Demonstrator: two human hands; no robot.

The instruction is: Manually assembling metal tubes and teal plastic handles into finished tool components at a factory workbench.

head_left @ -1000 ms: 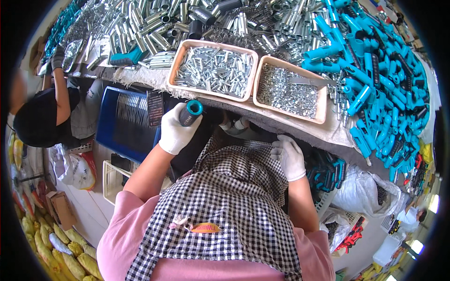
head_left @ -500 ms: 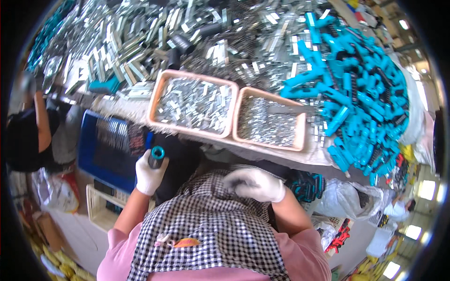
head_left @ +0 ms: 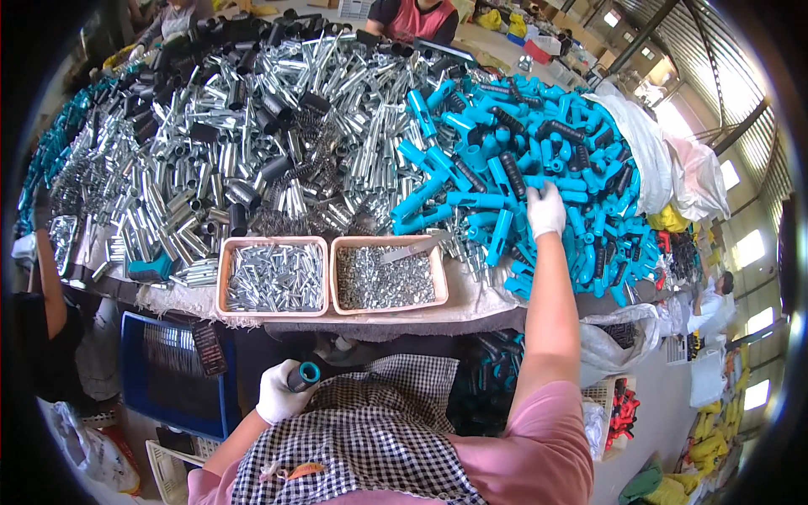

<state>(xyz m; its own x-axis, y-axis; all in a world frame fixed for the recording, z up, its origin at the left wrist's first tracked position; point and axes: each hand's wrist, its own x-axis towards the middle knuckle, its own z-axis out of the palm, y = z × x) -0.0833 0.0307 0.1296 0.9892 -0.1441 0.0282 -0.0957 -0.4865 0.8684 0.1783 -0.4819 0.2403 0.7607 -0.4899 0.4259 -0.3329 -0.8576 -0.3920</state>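
My left hand (head_left: 281,396), in a white glove, is closed around a dark tubular grip (head_left: 304,376) with a teal ring at its open end, held upright in front of my apron. My gloved right hand (head_left: 545,212) is stretched out over a heap of teal plastic tool handles (head_left: 598,244) on the right of the table. Its fingers are apart and rest on a teal piece at the heap's near side. Many handles have black ribbed sections. My checked apron (head_left: 362,429) lies below the table edge.
Two shallow pinkish trays, one of small metal pins (head_left: 273,278), one of tiny metal parts (head_left: 383,282) with a flat metal strip, stand at the near edge. Behind lie metal tubes (head_left: 219,160) and dark springs (head_left: 316,139). A blue crate (head_left: 181,379) stands low left. Other people (head_left: 412,18) work around.
My right hand has moved from in front of the apron up and forward onto the teal heap. My left hand keeps the tubular grip. The view has tilted up, showing more of the table.
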